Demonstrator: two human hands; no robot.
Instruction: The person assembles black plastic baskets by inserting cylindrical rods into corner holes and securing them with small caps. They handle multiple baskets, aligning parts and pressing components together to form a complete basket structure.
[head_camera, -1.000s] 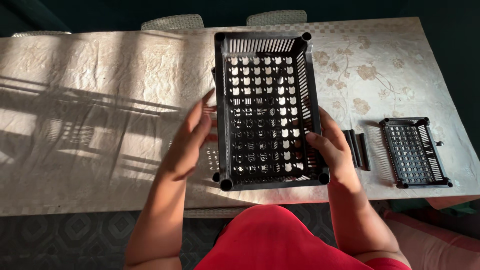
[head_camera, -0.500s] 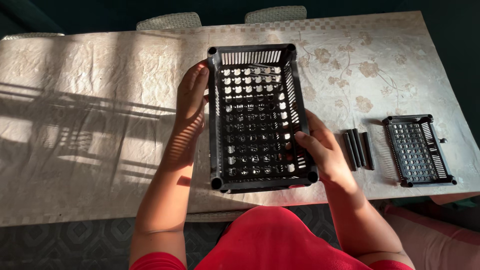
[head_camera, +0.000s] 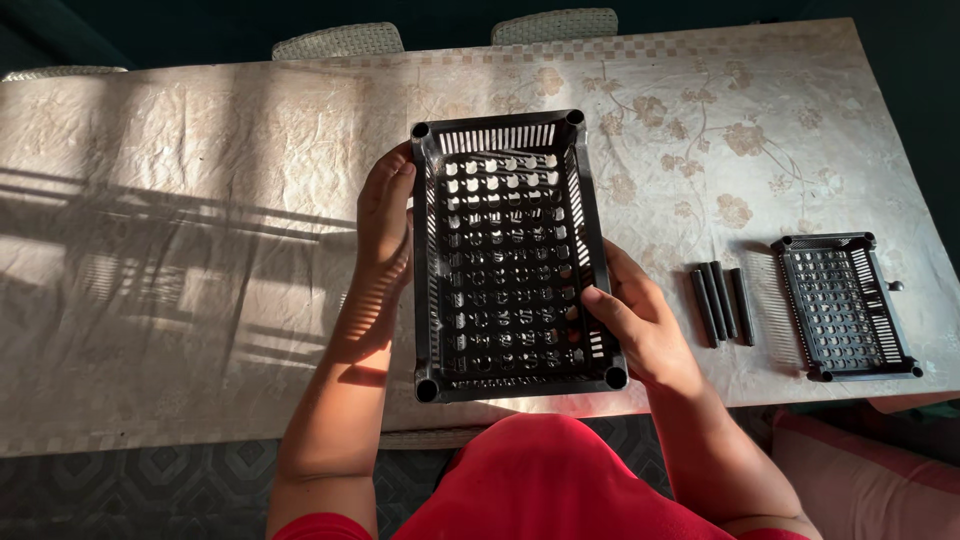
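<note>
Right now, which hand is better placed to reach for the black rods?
Right hand, probably. It holds the black tray's right edge, and the rods lie just right of it. The left hand is across the tray.

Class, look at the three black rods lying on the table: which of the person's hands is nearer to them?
Right. The right hand grips the black tray just beside the rods; the left hand holds its far side.

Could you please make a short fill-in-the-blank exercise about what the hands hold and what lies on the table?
1. Both hands hold one black perforated ____.
2. The left hand grips its long side; the right hand grips the ____ long side.
3. On the table, a smaller tray lies to the ____ of the black rods.

Missing words: tray; opposite; right
</note>
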